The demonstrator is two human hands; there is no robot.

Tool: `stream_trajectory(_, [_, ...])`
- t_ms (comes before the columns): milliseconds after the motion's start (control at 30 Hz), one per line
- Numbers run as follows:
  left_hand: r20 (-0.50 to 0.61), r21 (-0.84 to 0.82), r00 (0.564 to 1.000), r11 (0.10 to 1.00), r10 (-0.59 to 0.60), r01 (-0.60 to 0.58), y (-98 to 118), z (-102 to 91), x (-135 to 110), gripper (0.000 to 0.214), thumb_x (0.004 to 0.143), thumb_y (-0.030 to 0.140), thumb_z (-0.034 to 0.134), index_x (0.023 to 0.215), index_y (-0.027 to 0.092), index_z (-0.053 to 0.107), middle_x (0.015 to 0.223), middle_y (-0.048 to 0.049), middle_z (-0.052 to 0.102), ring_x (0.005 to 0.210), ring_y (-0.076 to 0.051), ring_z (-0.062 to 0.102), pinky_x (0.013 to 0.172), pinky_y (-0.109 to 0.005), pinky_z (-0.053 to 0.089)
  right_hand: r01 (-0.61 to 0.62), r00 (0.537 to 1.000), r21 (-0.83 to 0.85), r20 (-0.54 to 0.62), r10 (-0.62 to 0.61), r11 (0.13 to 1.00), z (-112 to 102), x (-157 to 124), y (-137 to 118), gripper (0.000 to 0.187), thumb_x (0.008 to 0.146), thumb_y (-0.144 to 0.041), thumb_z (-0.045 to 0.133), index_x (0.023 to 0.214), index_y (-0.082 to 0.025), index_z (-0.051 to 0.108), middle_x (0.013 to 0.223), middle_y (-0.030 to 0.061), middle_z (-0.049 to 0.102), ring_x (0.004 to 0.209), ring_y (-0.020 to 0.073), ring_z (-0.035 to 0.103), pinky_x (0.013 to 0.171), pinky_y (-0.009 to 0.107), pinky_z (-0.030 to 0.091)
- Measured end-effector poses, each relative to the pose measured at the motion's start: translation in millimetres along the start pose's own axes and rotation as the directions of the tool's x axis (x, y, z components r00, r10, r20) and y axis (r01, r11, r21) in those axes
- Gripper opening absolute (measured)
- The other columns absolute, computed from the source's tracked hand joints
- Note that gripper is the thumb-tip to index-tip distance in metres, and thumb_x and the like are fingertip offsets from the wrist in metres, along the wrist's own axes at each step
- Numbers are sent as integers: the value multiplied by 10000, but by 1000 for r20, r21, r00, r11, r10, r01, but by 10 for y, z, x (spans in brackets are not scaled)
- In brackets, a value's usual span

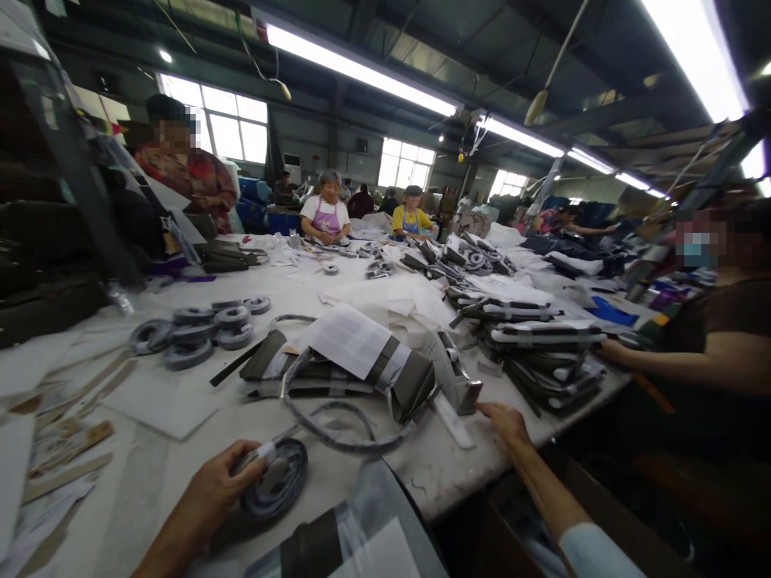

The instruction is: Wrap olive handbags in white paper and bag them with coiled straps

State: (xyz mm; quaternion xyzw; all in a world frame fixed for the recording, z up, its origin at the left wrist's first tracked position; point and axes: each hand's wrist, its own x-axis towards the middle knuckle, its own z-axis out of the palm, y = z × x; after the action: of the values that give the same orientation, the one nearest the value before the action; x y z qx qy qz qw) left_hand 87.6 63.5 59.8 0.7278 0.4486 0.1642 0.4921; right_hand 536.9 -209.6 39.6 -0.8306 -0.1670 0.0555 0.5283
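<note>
Factory workshop: cluttered worktable (449,474), strip lights (361,72), several workers (327,215).

On the worktop (446,474), a bag (328,376) is lying beneath a paper (349,341) — coils (193,332) are sitting left, a tape dispenser (446,369) is standing just right, stacked bags (530,353) are resting farther right

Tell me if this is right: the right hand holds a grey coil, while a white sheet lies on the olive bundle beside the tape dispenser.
One detail is wrong: the head view shows the left hand holding the grey coil. The rest is correct.
</note>
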Motion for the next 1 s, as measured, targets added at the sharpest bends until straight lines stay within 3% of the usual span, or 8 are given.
stream_trajectory(167, [-44,-88,999,996,6,-10,33,50,-87,498,648,598,609,862,151,664,693,-22,691,666,-219,627,639,-287,471,-52,999,46,1,52,998,-65,-177,-67,367,566,-513,693,722,-184,738,750,75,749,798,299,703,717,383,559])
stream_trajectory(333, [-84,-143,996,988,38,-50,39,115,-119,369,675,459,620,845,133,647,674,-13,644,616,-179,575,567,-261,422,-76,966,328,260,-12,942,357,-786,-798,546,546,-483,850,977,-164,746,878,64,757,786,226,709,731,295,578])
stream_trajectory(400, [-95,-144,995,989,31,-45,21,132,-118,342,686,433,615,850,134,644,680,-10,642,613,-169,569,561,-253,412,-60,881,345,459,-112,937,625,-1190,-1208,488,579,-463,859,948,-163,751,800,59,750,720,195,696,688,266,566])
stream_trajectory(500, [-104,-139,994,989,27,-41,21,142,-135,332,695,421,608,864,138,643,695,-6,641,622,-163,564,569,-250,410,-108,644,399,726,-242,911,1059,-1766,-1729,395,668,-453,820,914,-156,731,720,42,725,659,173,677,649,272,548])
stream_trajectory(567, [-106,-135,994,989,41,-55,34,139,-149,317,700,407,606,869,141,644,711,-2,640,637,-160,561,591,-250,416,-161,518,439,800,-303,884,1344,-2023,-1926,395,687,-436,805,938,-152,696,674,18,704,627,163,664,642,279,536])
stream_trajectory(633, [-107,-132,993,989,54,-68,41,133,-157,292,704,392,610,860,148,645,717,6,635,648,-155,556,615,-250,420,-189,457,467,820,-343,864,1600,-2155,-1989,492,686,-393,807,1079,-156,630,632,-20,682,601,152,646,642,278,521])
stream_trajectory(800, [-122,-116,991,990,60,-75,-11,136,-143,304,715,431,640,853,161,660,720,10,639,681,-166,562,633,-249,415,-143,531,455,784,-320,879,2031,-2193,-1831,509,693,-375,786,1086,-155,549,600,-35,673,563,145,617,606,255,476])
stream_trajectory(1000, [-133,-105,988,990,76,-91,-54,164,-128,296,717,402,634,884,161,668,770,-3,664,731,-176,582,638,-243,413,-120,573,341,791,-215,932,2201,-2234,-1678,429,659,-444,783,870,-183,517,551,-11,663,493,145,592,499,229,440])
